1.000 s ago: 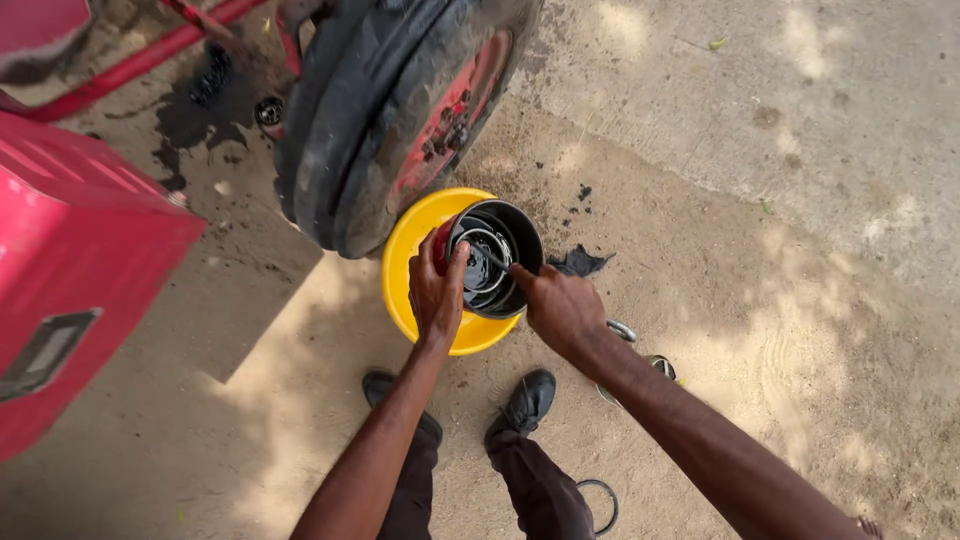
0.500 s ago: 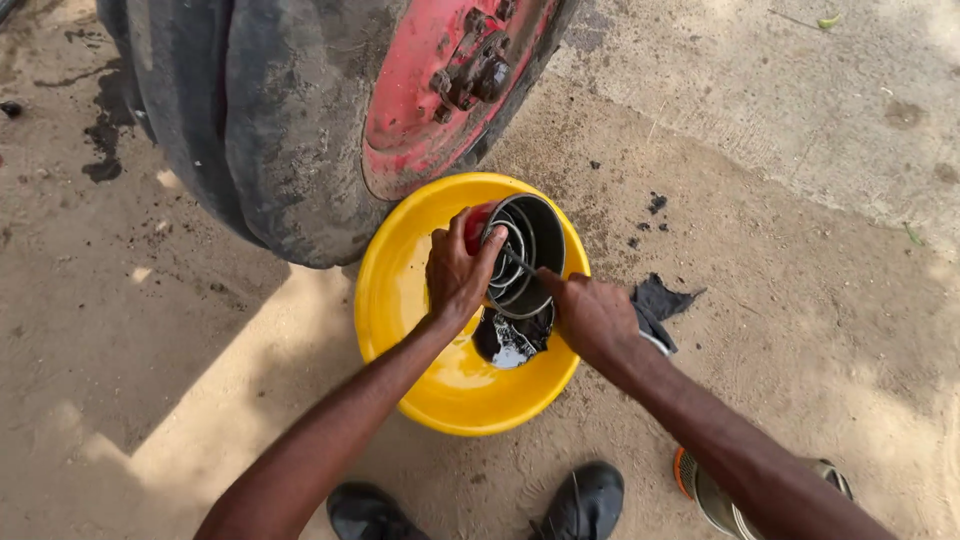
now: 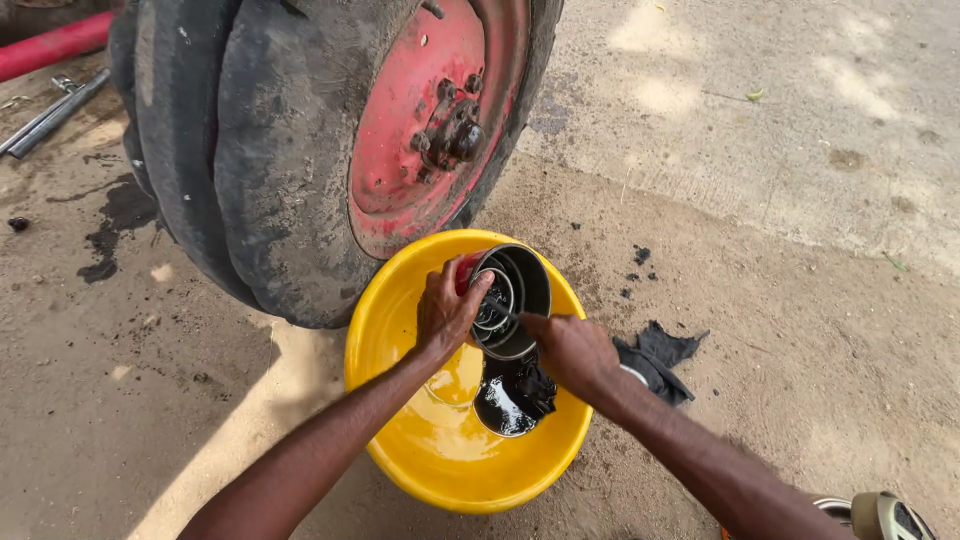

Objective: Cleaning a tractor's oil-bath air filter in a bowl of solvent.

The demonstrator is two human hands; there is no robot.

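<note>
Head view shows you a round metal part [image 3: 512, 300], grey and hollow with rings inside, held tilted over the far side of the yellow basin [image 3: 400, 420]. Your left hand [image 3: 447, 312] is closed around its left rim, the fingers curled over the edge and the thumb near the red end of the part. Your right hand [image 3: 572, 350] is closed too, touching the lower right rim; whether it pinches a thin tool there, I cannot tell. Under the part lies a pool of black oil [image 3: 505, 405] on the bottom of the basin, with a dark lump in it. The basin's far rim sits just beside the big muddy tyre [image 3: 270, 160] with its red wheel hub [image 3: 425, 130], so there is little room on that side; toward the right and toward you the ground is open. A dark rag [image 3: 655, 355] lies on the ground just right of the basin. The surface is sandy concrete [image 3: 800, 200] with oil stains at left, outdoors in sunlight.
</note>
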